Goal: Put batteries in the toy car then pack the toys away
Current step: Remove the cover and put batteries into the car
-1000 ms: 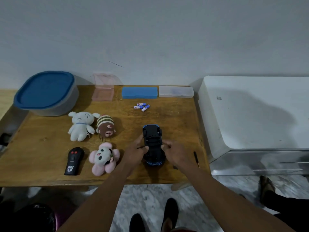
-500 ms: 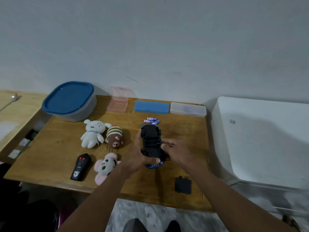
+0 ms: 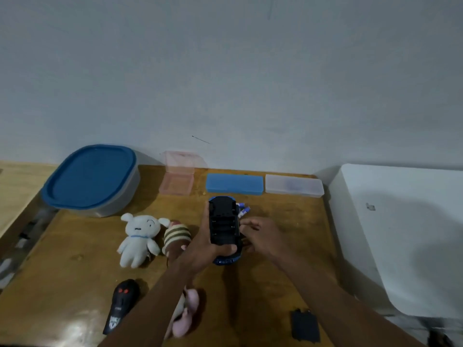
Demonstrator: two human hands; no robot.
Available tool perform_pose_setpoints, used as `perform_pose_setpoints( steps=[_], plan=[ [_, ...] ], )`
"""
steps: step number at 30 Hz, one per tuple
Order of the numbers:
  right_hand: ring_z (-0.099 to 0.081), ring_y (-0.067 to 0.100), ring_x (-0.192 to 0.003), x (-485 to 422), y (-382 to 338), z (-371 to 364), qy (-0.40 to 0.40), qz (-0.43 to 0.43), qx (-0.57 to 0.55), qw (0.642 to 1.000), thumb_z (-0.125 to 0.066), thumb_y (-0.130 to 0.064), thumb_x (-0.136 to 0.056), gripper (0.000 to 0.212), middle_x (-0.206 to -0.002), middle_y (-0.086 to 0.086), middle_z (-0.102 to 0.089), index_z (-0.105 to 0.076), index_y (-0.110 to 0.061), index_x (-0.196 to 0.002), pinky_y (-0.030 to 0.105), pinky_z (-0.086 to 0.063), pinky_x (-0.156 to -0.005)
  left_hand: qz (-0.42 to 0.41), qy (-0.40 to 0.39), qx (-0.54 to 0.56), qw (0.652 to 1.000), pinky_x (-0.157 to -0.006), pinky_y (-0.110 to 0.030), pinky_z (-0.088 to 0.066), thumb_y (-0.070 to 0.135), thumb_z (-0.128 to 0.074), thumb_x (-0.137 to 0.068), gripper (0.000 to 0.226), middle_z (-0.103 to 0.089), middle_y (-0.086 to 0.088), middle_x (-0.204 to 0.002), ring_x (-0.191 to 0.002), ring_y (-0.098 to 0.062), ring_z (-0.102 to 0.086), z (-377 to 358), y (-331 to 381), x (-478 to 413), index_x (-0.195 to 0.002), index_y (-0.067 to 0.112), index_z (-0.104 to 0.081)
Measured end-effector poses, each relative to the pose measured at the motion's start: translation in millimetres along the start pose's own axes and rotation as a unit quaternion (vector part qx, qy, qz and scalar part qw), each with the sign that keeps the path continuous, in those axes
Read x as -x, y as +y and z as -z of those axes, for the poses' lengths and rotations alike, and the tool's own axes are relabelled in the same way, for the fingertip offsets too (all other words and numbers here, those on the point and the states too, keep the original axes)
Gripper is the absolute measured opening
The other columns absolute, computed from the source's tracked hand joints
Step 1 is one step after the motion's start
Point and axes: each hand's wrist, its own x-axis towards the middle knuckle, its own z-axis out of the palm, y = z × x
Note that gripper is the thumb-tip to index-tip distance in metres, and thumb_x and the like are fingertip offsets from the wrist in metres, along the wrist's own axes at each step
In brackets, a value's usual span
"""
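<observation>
My left hand grips the blue toy car, held upside down above the wooden table with its battery bay open and empty. Just right of the car, my right hand hovers with loosely bent fingers and holds nothing. The batteries lie on the table behind the car, partly hidden by it. A black battery cover lies near the table's front edge. A white plush, a striped plush and a pink plush lie to the left, with a black remote.
A blue-lidded tub stands at the back left. Along the wall sit an open pink case, a blue case and a clear case. A white appliance adjoins the table's right side.
My left hand has lifted the car off the table and tilted it up. The battery cover came off and now lies near the front edge. My right hand let go of the car.
</observation>
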Motion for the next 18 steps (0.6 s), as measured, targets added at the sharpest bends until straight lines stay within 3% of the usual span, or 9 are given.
perform_pose_setpoints(
  steps=[4,8,14,18],
  plan=[
    [-0.062,0.014,-0.096,-38.3,-8.6,-16.9,0.096,-0.009,0.093,0.991,-0.057,-0.020,-0.094,0.019,-0.113,0.002,-0.067,-0.068,-0.017,-0.109,0.027,-0.053,-0.081,0.017,0.000,-0.030,0.999,-0.102,-0.043,-0.049,0.002,-0.078,-0.074,0.118,-0.062,0.005,-0.125,-0.117,-0.017,-0.059,31.5,6.4,-24.9,-0.150,0.047,0.001],
    [-0.060,0.015,-0.099,-66.8,-9.6,-29.1,0.159,-0.047,0.174,0.971,-0.059,-0.021,-0.093,0.024,-0.112,0.005,-0.066,-0.063,-0.017,-0.116,0.021,-0.045,-0.076,0.012,0.000,-0.045,0.999,-0.087,-0.027,-0.054,-0.006,-0.075,-0.077,0.100,-0.063,0.008,-0.111,-0.108,-0.015,-0.063,63.3,11.9,-44.7,-0.146,0.038,-0.018],
    [-0.049,0.022,-0.104,-93.5,-9.2,-52.1,0.167,-0.100,0.235,0.952,-0.055,-0.032,-0.094,0.024,-0.117,0.010,-0.052,-0.051,-0.022,-0.115,0.032,-0.046,-0.079,0.025,-0.001,-0.044,0.999,-0.099,-0.044,-0.052,0.002,-0.079,-0.072,0.107,-0.063,0.006,-0.114,-0.109,-0.016,-0.063,92.4,6.4,-68.9,-0.150,0.037,-0.013],
    [-0.050,0.029,-0.108,-106.5,-12.5,-65.6,0.166,-0.139,0.259,0.941,-0.053,-0.043,-0.093,0.037,-0.125,0.015,-0.043,-0.043,-0.022,-0.123,0.035,-0.048,-0.077,0.036,-0.015,-0.029,0.999,-0.098,-0.039,-0.053,-0.004,-0.077,-0.076,0.112,-0.064,0.011,-0.117,-0.113,-0.011,-0.062,96.3,3.4,-78.7,-0.152,0.037,-0.006]
  ],
)
